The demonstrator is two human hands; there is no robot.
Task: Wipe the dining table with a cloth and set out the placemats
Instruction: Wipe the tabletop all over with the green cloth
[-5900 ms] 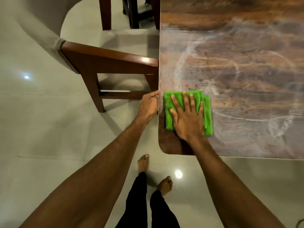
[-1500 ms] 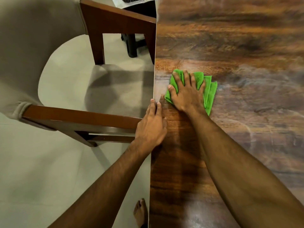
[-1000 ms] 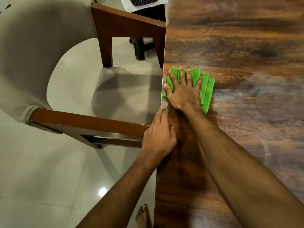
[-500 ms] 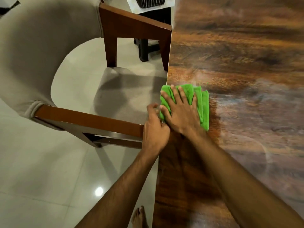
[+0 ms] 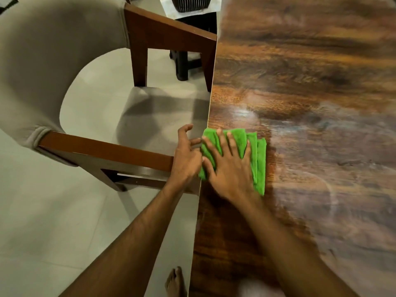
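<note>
A bare foot (image 5: pixel 174 284) stands on the floor by the table (image 5: pixel 300 82). At the table's left edge the left hand (image 5: pixel 186 159) is cupped, thumb lifted apart from loosely bent fingers whose tips meet the green cloth (image 5: pixel 258 163). The right hand (image 5: pixel 229 168) presses flat on the cloth, fingers spread. The cloth's folded strips run lengthwise along the edge, pointing away from the person. A chair (image 5: pixel 42 67) stands alongside.

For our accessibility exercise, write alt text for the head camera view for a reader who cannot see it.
A person's right hand presses a folded green cloth flat on a wooden dining table near its edge. The left hand is at that edge, beside a chair.
</note>
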